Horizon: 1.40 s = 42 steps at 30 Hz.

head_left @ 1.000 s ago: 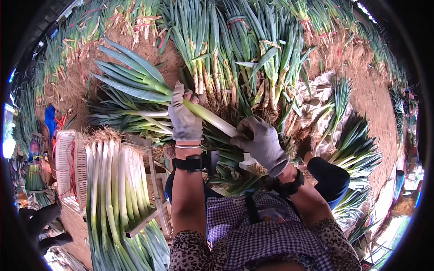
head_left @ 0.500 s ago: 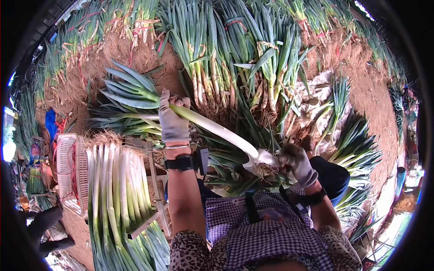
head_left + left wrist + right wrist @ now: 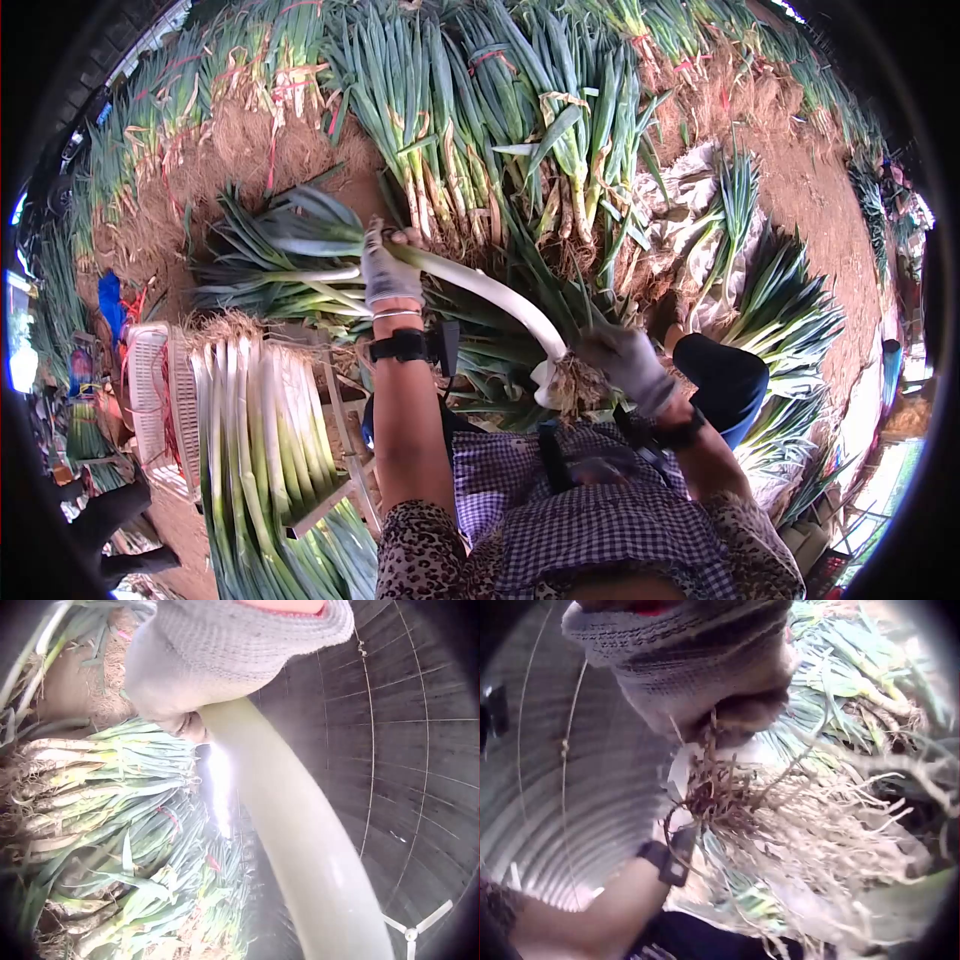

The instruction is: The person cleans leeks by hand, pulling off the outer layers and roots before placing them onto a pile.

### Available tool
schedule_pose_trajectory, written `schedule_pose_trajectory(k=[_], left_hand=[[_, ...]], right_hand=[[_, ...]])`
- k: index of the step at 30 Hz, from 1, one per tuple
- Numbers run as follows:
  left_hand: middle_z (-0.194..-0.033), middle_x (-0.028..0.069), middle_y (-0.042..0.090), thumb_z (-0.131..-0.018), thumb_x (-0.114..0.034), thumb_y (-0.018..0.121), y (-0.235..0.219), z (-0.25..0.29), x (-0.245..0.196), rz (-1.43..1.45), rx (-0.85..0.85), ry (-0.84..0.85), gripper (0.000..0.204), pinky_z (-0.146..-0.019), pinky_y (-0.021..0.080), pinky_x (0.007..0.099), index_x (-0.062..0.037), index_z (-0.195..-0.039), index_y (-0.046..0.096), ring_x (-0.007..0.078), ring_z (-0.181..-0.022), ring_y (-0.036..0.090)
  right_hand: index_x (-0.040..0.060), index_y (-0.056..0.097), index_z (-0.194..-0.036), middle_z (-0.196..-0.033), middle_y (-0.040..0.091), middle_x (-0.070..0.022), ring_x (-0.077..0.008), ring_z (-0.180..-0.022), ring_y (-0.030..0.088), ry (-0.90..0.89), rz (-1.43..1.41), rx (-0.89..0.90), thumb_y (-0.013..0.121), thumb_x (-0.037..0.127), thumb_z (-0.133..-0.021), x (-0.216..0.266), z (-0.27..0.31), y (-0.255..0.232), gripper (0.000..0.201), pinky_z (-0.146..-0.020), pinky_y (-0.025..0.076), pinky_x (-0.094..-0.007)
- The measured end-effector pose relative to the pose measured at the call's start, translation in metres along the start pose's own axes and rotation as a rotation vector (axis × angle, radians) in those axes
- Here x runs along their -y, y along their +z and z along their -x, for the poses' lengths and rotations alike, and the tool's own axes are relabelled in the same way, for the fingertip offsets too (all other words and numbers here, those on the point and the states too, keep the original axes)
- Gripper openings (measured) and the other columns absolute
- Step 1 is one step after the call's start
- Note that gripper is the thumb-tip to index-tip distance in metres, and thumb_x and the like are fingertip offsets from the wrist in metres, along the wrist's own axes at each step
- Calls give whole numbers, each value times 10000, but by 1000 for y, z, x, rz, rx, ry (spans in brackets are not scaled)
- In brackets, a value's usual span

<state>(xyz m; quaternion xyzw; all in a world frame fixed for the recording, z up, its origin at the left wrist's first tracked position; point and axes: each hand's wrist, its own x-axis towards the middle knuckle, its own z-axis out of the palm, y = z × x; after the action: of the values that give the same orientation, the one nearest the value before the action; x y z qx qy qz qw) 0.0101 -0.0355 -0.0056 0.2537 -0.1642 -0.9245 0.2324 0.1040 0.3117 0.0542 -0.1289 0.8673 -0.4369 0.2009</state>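
Note:
A long leek [image 3: 500, 297] slants across the middle, its leaves at upper left and its root end [image 3: 575, 385] near the apron. Round the stalk just below the leaves, the gloved left hand [image 3: 390, 265] keeps its grip; the left wrist view shows the glove [image 3: 217, 660] wrapped over the pale stalk [image 3: 300, 825]. Beside the root end is the gloved right hand [image 3: 630, 365], blurred, with curled fingers. In the right wrist view that glove [image 3: 697, 675] is against the brown roots [image 3: 720, 787]; a white strip of peel hangs at the root end.
Peeled leeks [image 3: 265, 430] lie in a row on a stand at lower left, beside a white plastic basket [image 3: 150, 400]. Bundled leeks [image 3: 430, 110] cover the ground ahead, and more leeks [image 3: 790, 330] lie at right. A person's dark-clad limbs show at the lower left edge.
The right hand has moved from the stalk down to the root end, which has swung toward the apron. The left hand still grips the stalk and has shifted slightly left and down.

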Motion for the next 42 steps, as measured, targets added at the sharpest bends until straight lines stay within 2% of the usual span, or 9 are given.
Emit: schedule_pose_trajectory(k=[3,10,15,25,29,36,37,41,42], left_hand=[[-543,8,430,-944,-131,555,1,-15,-21,120,-31,4,245,-548,463,305,-98,-716,471,141,-485,430],[-585,-17,420,-940,-127,556,3,-1,10,178,-80,-63,220,-539,457,283,-98,-735,481,120,-503,426],[-571,-14,443,-919,-145,579,-16,-13,11,-94,-62,35,222,-606,510,297,-105,-721,484,119,-507,439],[-622,-12,440,-905,-149,596,-33,-27,73,-231,-87,-182,127,-673,490,344,-125,-804,522,123,-535,431],[-654,0,480,-916,-177,587,-33,-27,84,-356,-95,-137,125,-611,488,311,-112,-822,537,121,-561,474],[-625,2,422,-892,-309,606,-24,-59,17,-325,-257,-6,284,-727,496,338,-152,-723,441,185,-636,487],[-622,-1,412,-908,-292,596,-8,-46,25,-380,-256,65,289,-713,477,340,-148,-720,431,180,-627,473],[-606,-13,383,-918,-255,619,5,-55,35,-251,-134,191,313,-649,441,306,-129,-717,415,164,-573,422],[-609,-14,381,-918,-258,619,14,-49,37,-267,-151,211,312,-647,439,309,-131,-719,416,163,-574,418]], right_hand=[[46,700,-1013,-894,719,-95,-141,-825,684,229,204,90,658,80,-871,-53,34,-28,152,-745,540,-282],[14,351,-1427,-1061,638,-29,-157,-938,625,-182,-974,276,803,158,-763,16,-26,22,816,-853,511,-308],[5,557,-1211,-989,642,-42,-117,-867,599,-83,-774,284,734,180,-846,10,-1,32,442,-773,516,-291],[14,340,-1437,-1174,648,-147,-184,-1043,639,-122,-272,148,689,92,-867,9,69,-23,672,-912,507,-318],[11,375,-1423,-1073,662,-116,-162,-905,641,-165,-268,141,674,109,-878,3,78,-36,629,-808,516,-315],[-48,643,-1119,-864,659,-36,-115,-799,615,413,-695,-78,621,-4,-834,10,115,-146,289,-718,498,-271],[-3,658,-1119,-922,656,-76,-166,-791,632,144,-949,-12,657,83,-853,-27,104,-139,279,-689,509,-305],[3,527,-1296,-1167,606,-193,-278,-881,667,93,602,122,718,249,-826,-66,17,-80,563,-762,547,-371],[25,466,-1347,-1208,579,-202,-310,-912,658,-67,389,45,733,273,-805,-79,-7,-73,653,-788,547,-379]])
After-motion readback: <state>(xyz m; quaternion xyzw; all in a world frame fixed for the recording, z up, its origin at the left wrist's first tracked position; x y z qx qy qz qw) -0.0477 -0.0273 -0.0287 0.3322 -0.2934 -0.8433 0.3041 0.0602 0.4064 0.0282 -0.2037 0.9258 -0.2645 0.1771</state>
